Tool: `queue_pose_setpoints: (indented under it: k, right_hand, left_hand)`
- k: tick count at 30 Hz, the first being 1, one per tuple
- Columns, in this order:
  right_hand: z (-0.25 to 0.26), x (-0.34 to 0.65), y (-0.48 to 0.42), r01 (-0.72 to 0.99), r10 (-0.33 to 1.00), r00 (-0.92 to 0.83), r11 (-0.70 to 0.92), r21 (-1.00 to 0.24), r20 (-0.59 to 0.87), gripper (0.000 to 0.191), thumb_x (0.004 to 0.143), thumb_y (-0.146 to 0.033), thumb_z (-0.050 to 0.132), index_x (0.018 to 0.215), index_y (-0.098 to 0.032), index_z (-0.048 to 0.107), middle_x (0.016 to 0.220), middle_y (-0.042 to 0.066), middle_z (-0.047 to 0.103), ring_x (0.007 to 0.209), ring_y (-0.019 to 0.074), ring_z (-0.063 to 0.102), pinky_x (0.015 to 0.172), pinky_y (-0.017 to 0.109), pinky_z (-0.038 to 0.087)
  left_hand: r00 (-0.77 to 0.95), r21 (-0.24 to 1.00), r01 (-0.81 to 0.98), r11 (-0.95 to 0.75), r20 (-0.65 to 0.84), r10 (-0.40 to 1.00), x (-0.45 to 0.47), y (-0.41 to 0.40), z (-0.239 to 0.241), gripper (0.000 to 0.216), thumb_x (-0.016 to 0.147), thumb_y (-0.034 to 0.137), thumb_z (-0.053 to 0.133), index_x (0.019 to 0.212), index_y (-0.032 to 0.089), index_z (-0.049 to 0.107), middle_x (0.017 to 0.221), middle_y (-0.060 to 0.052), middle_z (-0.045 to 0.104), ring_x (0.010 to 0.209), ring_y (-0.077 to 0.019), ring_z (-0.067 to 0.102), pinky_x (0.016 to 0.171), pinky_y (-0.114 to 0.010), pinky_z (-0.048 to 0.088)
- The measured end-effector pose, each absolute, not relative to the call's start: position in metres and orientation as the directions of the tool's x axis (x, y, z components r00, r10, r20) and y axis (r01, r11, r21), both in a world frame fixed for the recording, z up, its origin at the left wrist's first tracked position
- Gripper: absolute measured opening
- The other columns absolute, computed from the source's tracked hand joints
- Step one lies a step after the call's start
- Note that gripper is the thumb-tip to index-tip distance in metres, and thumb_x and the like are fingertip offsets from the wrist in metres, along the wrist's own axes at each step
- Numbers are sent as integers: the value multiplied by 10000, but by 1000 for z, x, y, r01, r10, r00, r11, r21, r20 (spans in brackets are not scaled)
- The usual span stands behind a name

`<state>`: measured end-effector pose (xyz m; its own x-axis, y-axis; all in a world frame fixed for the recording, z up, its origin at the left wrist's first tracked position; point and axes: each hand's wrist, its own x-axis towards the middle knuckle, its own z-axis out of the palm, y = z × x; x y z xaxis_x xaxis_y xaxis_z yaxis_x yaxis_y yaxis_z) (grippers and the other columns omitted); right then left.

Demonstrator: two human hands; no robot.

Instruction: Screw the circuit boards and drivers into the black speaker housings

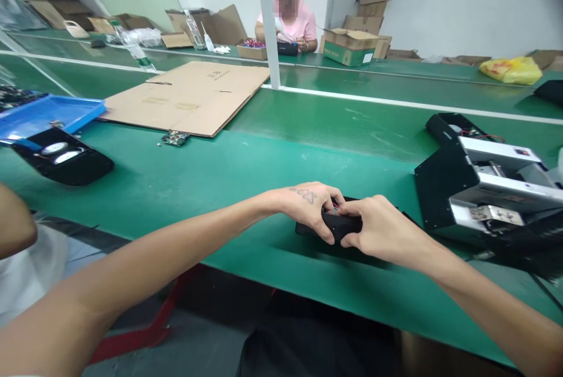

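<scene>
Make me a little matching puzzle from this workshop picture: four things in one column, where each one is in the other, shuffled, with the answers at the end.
Things:
1. Black casing
2. Small circuit board
3. Yellow bag
4. Blue tray

Places:
A. Beyond the white rail, toward the right
B. At the picture's left edge
C. Between the fingers of the left hand and right hand
D. At the near edge of the flat cardboard sheet

Pairs: 1-C, 2-D, 3-A, 4-B

Casing point(339, 228) in hands point(310, 204), cardboard point(189, 92) behind, tray point(73, 109) left
</scene>
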<state>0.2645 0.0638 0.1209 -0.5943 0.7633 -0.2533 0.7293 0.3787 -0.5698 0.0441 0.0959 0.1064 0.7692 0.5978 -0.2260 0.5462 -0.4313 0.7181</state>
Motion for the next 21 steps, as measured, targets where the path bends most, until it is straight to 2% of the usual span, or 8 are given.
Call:
queue_pose_setpoints:
  k: [5, 10, 14, 17, 21]
  right_hand:
    - [119, 264, 67, 711, 739, -622, 394, -583, -259, 117, 773, -234, 802, 889, -250, 801, 792, -16, 788, 657, 180, 652, 543, 295, 378]
    - [114, 261, 58, 754, 772, -606, 481, -446, -192, 294, 808, -332, 814, 1086, -239, 835, 851, 47, 814, 686, 229, 666, 549, 306, 368]
    - [111, 259, 58, 742, 767, -627, 532, -408, -140, 251, 837, -305, 767, 1058, -224, 855, 841, 68, 822, 690, 238, 666, 582, 314, 382]
    - [108, 259, 58, 720, 749, -651, 558, -413, -124, 307, 846, -340, 771, 1118, -228, 857, 869, 70, 830, 690, 242, 655, 609, 323, 403]
    - [104, 260, 56, 718, 745, -662, 601, -351, -80, 315, 840, -351, 786, 1122, -238, 869, 833, 84, 814, 746, 281, 663, 670, 354, 412]
  left_hand:
    - [784, 738, 526, -423, -227, 578, 44, 98, 107, 253, 735, 400, 940, 707, 195, 795, 1324, -9, 695, 916, -165, 677, 738, -272, 465]
    - [783, 740, 519, -428, -212, 584, 44, 96, 108, 283, 739, 399, 943, 657, 187, 773, 1296, -12, 699, 895, -160, 670, 740, -282, 448]
    - [792, 738, 509, -442, -202, 576, 43, 97, 105, 293, 759, 431, 931, 672, 190, 788, 1315, -22, 704, 916, -176, 684, 746, -290, 458]
    - [802, 736, 503, -453, -201, 563, 42, 98, 103, 260, 769, 425, 928, 704, 201, 813, 1326, -19, 702, 941, -181, 691, 758, -292, 467]
    - [810, 751, 486, -447, -194, 554, 42, 97, 104, 252, 760, 406, 938, 690, 199, 812, 1314, -9, 692, 924, -170, 686, 762, -298, 477]
